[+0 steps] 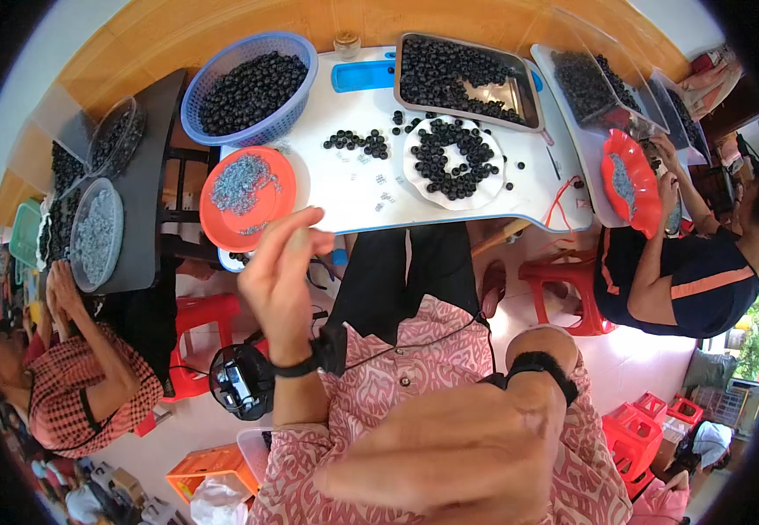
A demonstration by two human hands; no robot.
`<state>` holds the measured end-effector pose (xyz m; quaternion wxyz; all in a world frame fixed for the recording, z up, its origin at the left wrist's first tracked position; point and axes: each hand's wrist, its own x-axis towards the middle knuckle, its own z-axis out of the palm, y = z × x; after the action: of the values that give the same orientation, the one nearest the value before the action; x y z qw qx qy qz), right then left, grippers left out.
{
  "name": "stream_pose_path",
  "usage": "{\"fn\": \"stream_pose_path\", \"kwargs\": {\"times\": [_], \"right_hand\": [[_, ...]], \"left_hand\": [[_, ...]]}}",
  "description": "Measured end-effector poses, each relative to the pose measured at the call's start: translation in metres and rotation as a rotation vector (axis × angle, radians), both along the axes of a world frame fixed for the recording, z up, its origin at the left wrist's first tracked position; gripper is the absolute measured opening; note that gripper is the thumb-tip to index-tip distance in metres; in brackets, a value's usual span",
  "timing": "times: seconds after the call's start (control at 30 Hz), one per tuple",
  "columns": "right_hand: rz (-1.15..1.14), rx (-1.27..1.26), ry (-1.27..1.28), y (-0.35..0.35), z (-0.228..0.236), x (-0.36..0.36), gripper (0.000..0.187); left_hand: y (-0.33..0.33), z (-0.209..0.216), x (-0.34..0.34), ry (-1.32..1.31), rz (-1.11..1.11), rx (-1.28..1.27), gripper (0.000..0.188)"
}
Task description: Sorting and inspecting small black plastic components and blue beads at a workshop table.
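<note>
My left hand [280, 278] is raised in front of the table's near edge, beside an orange-red plate [283, 206] with a heap of small clear bluish pieces [241, 184]. Its fingers are loosely bent with the tips apart, and nothing shows between them. Large and smeared by motion, my right hand [449, 446] is close in front of my patterned shirt, away from the table. Its fingers cannot be made out. On the white table, a white scalloped plate [458, 199] carries black round beads [449, 157]. More black beads [358, 143] and clear pieces [383, 194] lie loose to its left.
A blue-purple basket [288, 122] and a metal tray [533, 118], both with black beads, stand at the back. A blue tray [362, 76] lies between them. People work at tables on both sides, with red stools [572, 293] nearby.
</note>
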<state>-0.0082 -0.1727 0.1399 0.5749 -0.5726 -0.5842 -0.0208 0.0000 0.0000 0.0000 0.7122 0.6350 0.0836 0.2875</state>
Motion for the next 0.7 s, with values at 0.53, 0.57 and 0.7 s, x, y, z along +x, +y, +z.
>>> {"fn": "stream_pose_path", "kwargs": {"times": [0.53,0.57,0.7], "right_hand": [[0.093,0.103,0.199,-0.054,-0.021,0.035,0.02],[0.085,-0.059,0.133,-0.058,-0.018,0.041,0.031],[-0.311,-0.173,0.172,-0.042,-0.072,0.045,0.029]], "left_hand": [[0.033,-0.132,0.084,0.368,0.186,0.46,0.018],[0.025,-0.126,0.096,0.333,0.194,0.603,0.017],[0.026,-0.116,0.12,0.33,0.201,0.819,0.017]]}}
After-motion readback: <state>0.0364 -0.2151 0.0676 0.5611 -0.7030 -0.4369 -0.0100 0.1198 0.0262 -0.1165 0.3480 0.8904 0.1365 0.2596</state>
